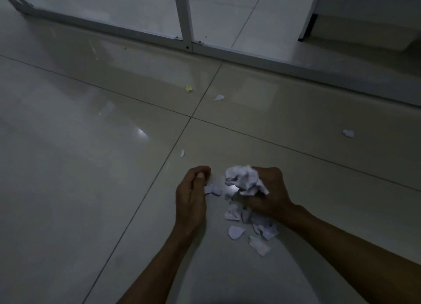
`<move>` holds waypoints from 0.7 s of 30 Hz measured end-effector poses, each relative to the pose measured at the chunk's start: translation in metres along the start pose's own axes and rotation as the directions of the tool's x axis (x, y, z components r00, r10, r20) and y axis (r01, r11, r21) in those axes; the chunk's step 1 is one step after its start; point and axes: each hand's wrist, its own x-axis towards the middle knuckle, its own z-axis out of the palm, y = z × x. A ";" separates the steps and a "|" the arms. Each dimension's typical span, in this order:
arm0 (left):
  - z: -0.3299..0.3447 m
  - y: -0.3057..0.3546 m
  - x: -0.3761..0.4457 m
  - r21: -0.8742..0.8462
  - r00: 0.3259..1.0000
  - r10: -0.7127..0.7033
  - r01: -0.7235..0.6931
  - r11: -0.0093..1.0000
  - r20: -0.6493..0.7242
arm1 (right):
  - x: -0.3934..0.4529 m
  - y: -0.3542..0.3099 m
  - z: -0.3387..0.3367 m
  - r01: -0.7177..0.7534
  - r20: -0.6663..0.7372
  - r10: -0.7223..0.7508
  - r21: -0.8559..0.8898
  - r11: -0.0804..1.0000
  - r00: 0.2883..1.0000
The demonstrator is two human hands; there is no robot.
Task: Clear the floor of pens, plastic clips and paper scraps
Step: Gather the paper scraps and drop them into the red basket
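Mid-gathering, the right hand (pixel 266 189) grips a crumpled paper wad (pixel 245 178) while the left hand (pixel 192 189) pinches a paper scrap (pixel 213 189); the loose scraps (pixel 248 228) on the floor tile (pixel 91 189) come next.

The right hand (pixel 266 189) hides part of the crumpled paper wad (pixel 245 178) it grips.

Office-like: glass partition (pixel 109 9) on tiled floor (pixel 68 167).

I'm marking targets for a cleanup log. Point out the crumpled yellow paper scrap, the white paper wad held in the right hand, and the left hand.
crumpled yellow paper scrap (pixel 189 89), head view, its middle.
white paper wad (pixel 245 178), head view, its crumpled centre.
left hand (pixel 192 195), head view, its back.
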 end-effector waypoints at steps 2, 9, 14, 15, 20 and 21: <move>-0.001 0.002 0.003 0.035 0.999 0.019 -0.020 0.999 0.032 | 0.000 0.001 -0.011 -0.153 -0.023 0.153 0.018 0.988 0.988; 0.010 -0.004 -0.009 0.374 0.860 0.154 -0.365 0.853 0.487 | -0.013 -0.009 -0.048 -0.406 -0.032 0.420 0.197 0.892 0.907; 0.024 -0.017 -0.020 0.518 0.689 0.237 -0.689 0.506 0.686 | -0.025 -0.012 -0.071 -0.503 -0.041 0.518 0.183 0.844 0.854; 0.027 -0.017 -0.022 0.518 0.673 0.237 -0.709 0.479 0.701 | -0.026 -0.014 -0.075 -0.528 -0.056 0.552 0.230 0.818 0.832; 0.046 -0.017 -0.049 0.527 0.673 0.263 -0.719 0.453 0.691 | -0.037 -0.015 -0.091 -0.593 -0.100 0.684 0.419 0.687 0.722; 0.053 -0.016 -0.057 0.551 0.698 0.256 -0.697 0.459 0.669 | -0.040 -0.015 -0.092 -0.601 -0.106 0.701 0.435 0.671 0.705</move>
